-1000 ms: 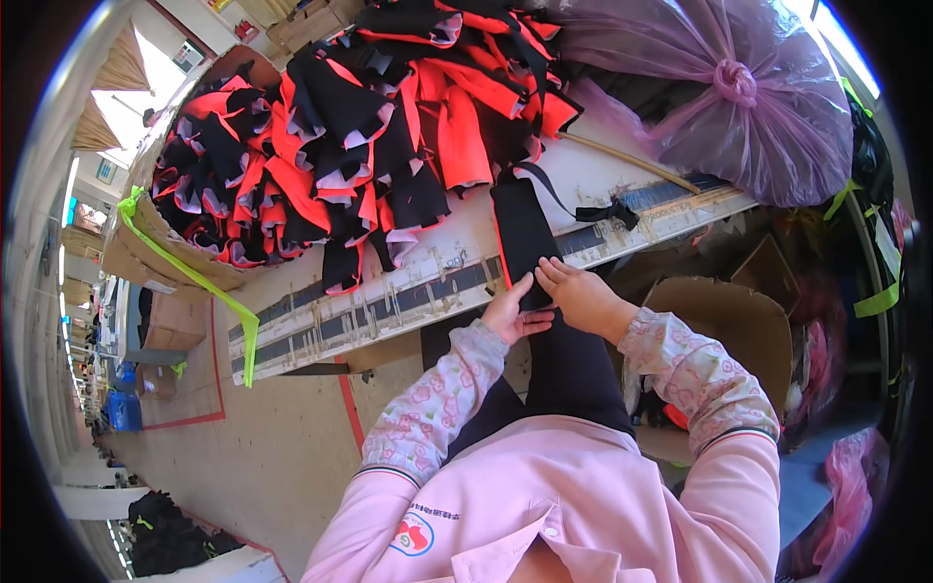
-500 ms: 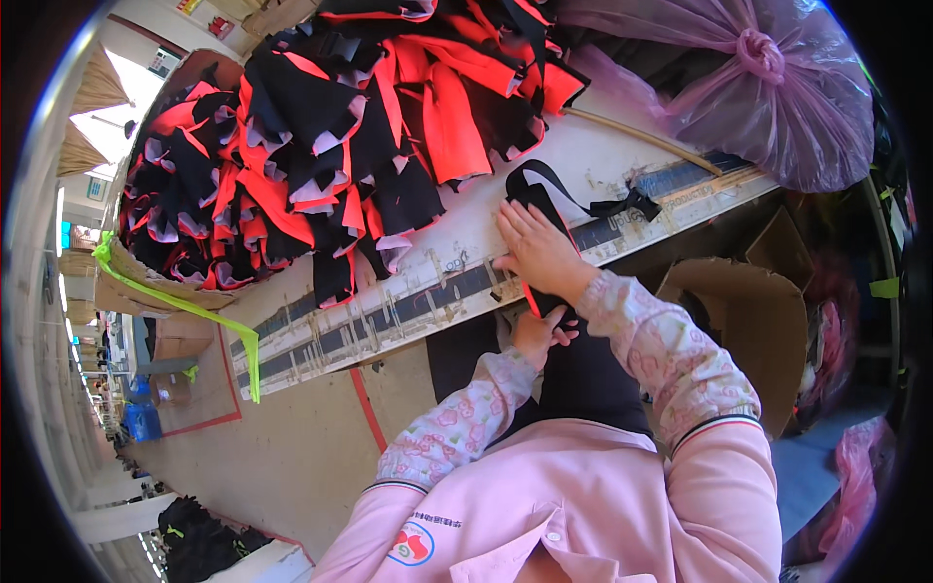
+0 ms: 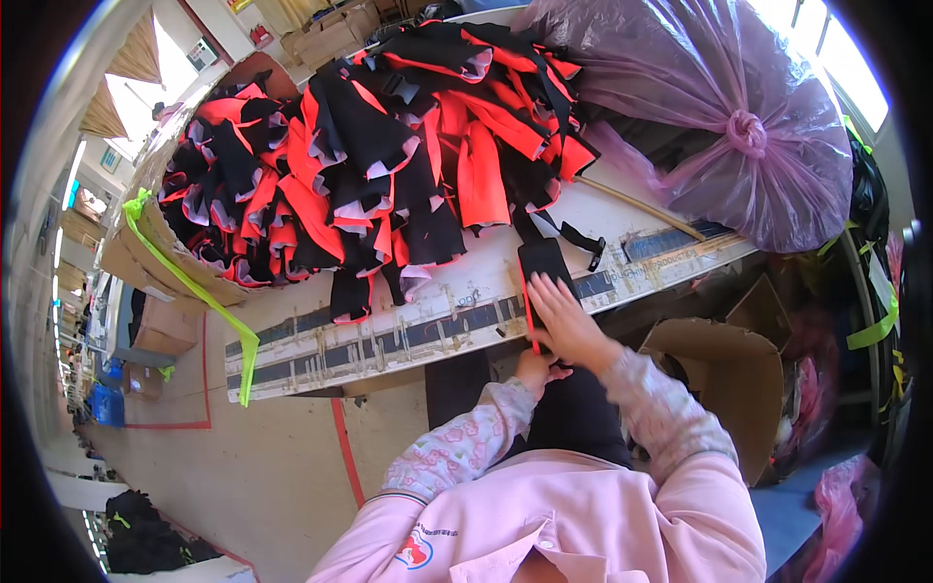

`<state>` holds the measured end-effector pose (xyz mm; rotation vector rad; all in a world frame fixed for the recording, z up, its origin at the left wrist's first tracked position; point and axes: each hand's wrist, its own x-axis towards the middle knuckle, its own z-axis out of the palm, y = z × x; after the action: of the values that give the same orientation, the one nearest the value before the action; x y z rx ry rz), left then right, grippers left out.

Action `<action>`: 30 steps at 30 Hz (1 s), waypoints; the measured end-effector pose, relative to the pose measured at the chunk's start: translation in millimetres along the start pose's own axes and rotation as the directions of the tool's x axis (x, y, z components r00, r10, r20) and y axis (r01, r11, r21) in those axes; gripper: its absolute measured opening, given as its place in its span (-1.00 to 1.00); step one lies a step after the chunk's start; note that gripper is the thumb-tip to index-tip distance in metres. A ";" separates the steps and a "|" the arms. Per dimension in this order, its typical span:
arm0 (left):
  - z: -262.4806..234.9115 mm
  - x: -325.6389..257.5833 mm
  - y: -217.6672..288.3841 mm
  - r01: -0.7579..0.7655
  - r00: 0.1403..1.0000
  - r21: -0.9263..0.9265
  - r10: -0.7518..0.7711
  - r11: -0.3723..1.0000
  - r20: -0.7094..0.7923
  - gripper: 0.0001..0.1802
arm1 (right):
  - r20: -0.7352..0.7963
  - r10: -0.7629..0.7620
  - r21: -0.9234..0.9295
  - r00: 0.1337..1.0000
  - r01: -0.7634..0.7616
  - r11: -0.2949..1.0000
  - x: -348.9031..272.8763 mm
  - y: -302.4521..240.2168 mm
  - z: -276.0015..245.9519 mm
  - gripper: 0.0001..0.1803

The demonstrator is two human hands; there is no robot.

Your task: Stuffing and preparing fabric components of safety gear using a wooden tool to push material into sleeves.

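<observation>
A black fabric strip with a red edge lies across the table's near edge, pointing away from me. My right hand rests flat on it, fingers stretched out toward its far end. Just below the table edge, my left hand is closed around the strip's near end, which the fingers mostly hide. A thin black strap with a buckle lies beside the strip's far end. Beyond it is a big heap of black and red fabric pieces with pale undersides.
The white table has worn tape along its front. A wooden stick lies near a knotted translucent purple bag. An open cardboard box stands below on the right. A yellow-green strap hangs at the left.
The strip's far end, curled over before, now lies flatter. My right hand has slid along the strip toward me, and my left hand stays at the near end. The view has shifted.
</observation>
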<state>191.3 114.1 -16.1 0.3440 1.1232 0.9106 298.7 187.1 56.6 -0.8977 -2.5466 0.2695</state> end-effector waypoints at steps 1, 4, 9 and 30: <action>-0.9 1.0 -1.1 -0.002 1.000 -0.033 0.002 0.999 -0.003 -0.86 | 0.096 0.064 -0.031 0.993 -0.061 0.998 -22.6 -11.7 -6.8 -0.26; 0.4 2.8 -2.4 0.014 1.000 -0.086 -0.014 0.996 0.005 -0.82 | 0.186 0.100 -0.144 0.977 -0.074 0.987 -72.9 -37.3 -24.9 -0.33; 13.0 -6.1 0.9 0.155 0.988 -0.092 -0.155 0.984 0.010 -0.82 | -0.017 0.151 -0.222 0.988 -0.151 0.963 -86.1 -44.6 -23.9 -0.45; 70.7 -75.0 106.6 -0.375 0.671 -0.395 0.539 0.839 0.509 -0.34 | 0.174 0.814 0.963 0.555 0.076 -0.258 -155.6 -58.2 -42.1 -0.61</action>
<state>195.6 134.7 130.7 0.6727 0.2977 1.2654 394.7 45.2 61.6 -0.8647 -0.5342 1.5706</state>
